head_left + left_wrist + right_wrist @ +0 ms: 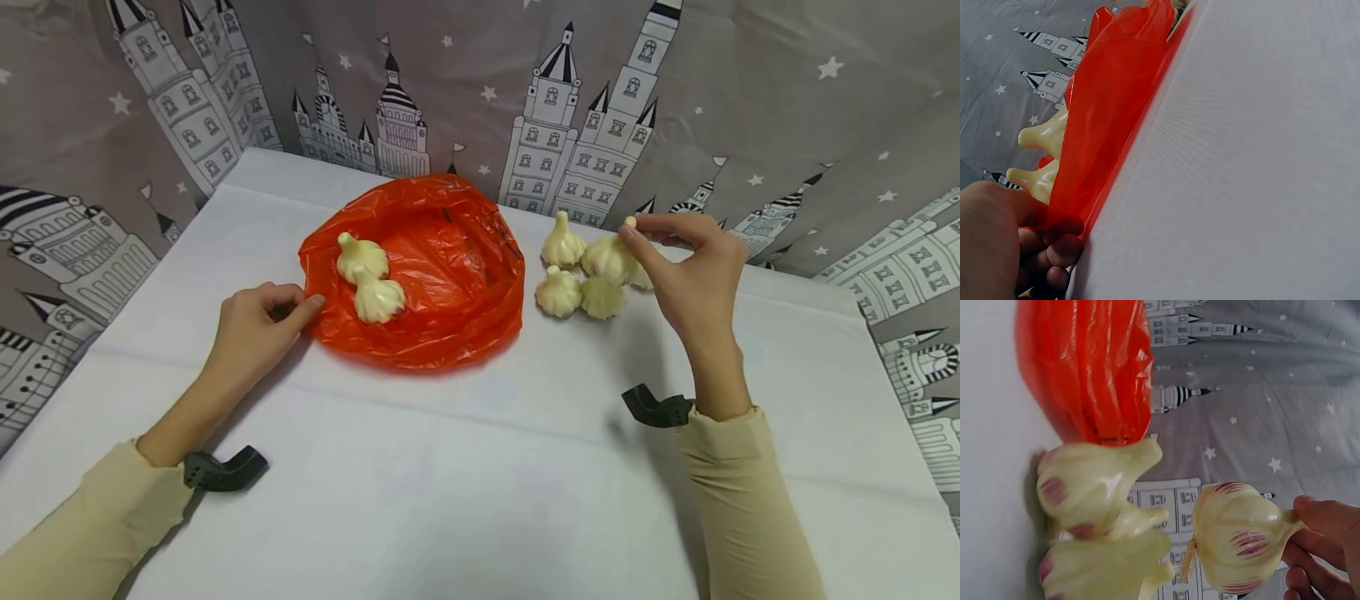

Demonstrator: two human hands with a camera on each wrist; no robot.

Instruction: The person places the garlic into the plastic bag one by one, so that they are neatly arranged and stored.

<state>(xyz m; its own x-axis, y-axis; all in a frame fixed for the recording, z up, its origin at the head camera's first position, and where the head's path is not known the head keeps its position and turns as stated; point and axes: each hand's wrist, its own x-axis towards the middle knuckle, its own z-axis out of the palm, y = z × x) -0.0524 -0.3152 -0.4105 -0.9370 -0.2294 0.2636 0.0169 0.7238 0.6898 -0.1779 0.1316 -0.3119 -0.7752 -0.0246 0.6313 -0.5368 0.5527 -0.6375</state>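
My left hand [255, 327] pinches the near left edge of a red plastic bag [450, 333], which lies wide with its mouth up. Two garlic bulbs [378, 300] sit inside the bag at its left side, close to that hand. With thumb and fingertips, my right hand [697, 271] holds another garlic bulb [1235, 540] by its stem. This bulb has purple streaks and a tuft of roots, and it is raised beside the others in the right wrist view. Several more garlic bulbs [558, 292] stand grouped on the table to the right of the bag.
A white cloth covers the table [450, 483]. Behind it hangs a grey curtain [480, 83] printed with castles and stars, close to the bag and the bulbs. Each wrist wears a black camera mount [225, 468].
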